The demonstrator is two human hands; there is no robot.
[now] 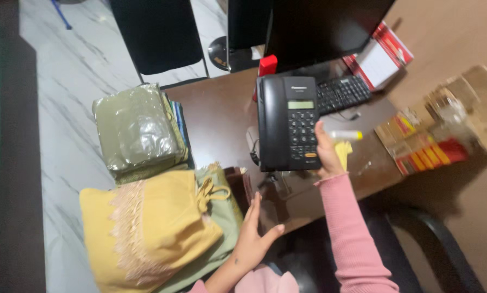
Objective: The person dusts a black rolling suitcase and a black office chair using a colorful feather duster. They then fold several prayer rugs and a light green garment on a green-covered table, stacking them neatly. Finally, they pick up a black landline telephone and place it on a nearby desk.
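Taking the black desk telephone (288,123) as the landmark: far to its left, a stack of folded cloth wrapped in clear plastic (136,127), olive green on top, sits at the worktop's (221,116) left edge. Below that stack, and lower left of the telephone, lies a folded yellow garment with pale lace trim (145,230), resting on a green cloth (224,217).

The left hand (251,239) hovers below the telephone, just right of the yellow garment, its fingers spread wide and flat, holding nothing; whether the palm touches the worktop cannot be told.

The telephone itself is lifted clear of the brown worktop and tilted up toward the camera, keypad facing out. The right hand (326,154), in a pink sleeve, grips its lower right edge, fingers closed round the casing, with a yellow cloth (344,152) bunched in the same hand.

Above and right of the telephone, a black keyboard (342,93) lies under a dark monitor (322,30). Further right, a red and white box (382,59) stands near the wall, and blurred cardboard packages (425,144) sit at the far right.
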